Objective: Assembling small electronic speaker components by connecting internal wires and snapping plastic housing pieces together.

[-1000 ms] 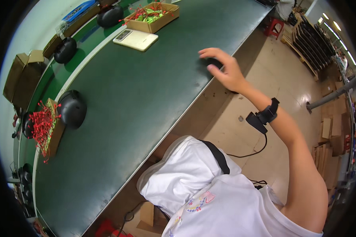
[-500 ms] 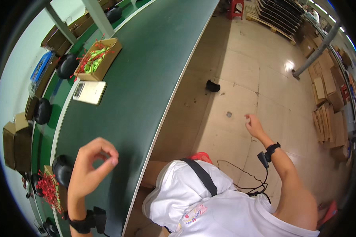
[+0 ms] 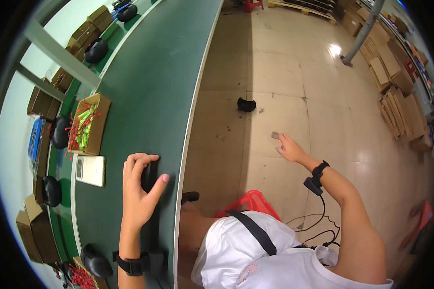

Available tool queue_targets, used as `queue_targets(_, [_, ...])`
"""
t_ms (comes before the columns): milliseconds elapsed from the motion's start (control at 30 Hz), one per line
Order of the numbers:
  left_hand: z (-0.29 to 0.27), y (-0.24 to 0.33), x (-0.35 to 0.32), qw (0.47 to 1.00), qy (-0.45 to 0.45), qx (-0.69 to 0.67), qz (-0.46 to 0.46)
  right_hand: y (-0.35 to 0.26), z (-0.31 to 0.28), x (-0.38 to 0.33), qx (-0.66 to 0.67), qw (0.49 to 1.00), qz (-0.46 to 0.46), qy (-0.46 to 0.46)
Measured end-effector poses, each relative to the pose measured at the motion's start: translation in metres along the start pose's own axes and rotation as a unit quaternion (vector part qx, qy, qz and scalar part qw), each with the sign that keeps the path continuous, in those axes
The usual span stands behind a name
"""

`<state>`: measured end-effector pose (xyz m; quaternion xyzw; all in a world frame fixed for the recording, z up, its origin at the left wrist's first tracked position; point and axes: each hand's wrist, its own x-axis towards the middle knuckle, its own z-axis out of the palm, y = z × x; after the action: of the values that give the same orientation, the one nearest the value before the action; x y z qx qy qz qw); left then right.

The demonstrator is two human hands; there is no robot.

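Note:
Over the green workbench, my left hand is open, thumb and fingers apart, with nothing between them. A black band with a small black box circles that wrist. Off to the right, above the floor, my right hand hangs open and holds nothing I can see; its fingertips overlap a grey spot on the floor. Its wrist also carries a black band with a cable. A pale phone lies flat to the left of my left hand. Beyond it stands a cardboard box of green pieces with red wire ends.
Black rounded parts and cartons line the bench's left side, beside a grey post. A red stool stands near my legs. A black curved piece lies on the floor. Flattened cartons lean at right.
My view has turned and shifted. My left hand has gone from a curled, ring-like shape to spread fingers. My right hand has come closer to the bench, its fingers loosened.

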<state>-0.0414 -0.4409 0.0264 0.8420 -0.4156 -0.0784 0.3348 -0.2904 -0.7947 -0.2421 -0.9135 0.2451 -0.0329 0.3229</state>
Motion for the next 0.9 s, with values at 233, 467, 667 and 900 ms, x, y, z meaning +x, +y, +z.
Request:
queue_targets(233, [0.024, 0.022, 0.046, 0.988, -0.07, 0.123, 0.063, 0.035, 0.014, 0.082, -0.025, 0.999, 0.011, 0.027])
queue_targets(467, [0.053, 0.025, 0.08, 0.967, -0.054, 0.234, 0.088, 0.086, 0.035, 0.156, -0.065, 0.995, 0.075, -0.022])
queue_targets(667, [0.036, 0.038, 0.086, 0.964, -0.097, 0.245, 0.045, 0.123, 0.124, 0.24, -0.089, 0.981, 0.154, -0.072])
queue_targets(900, [0.046, 0.029, 0.077, 0.965, -0.131, 0.229, 0.01, 0.165, 0.194, 0.303, -0.12, 0.982, 0.143, -0.041])
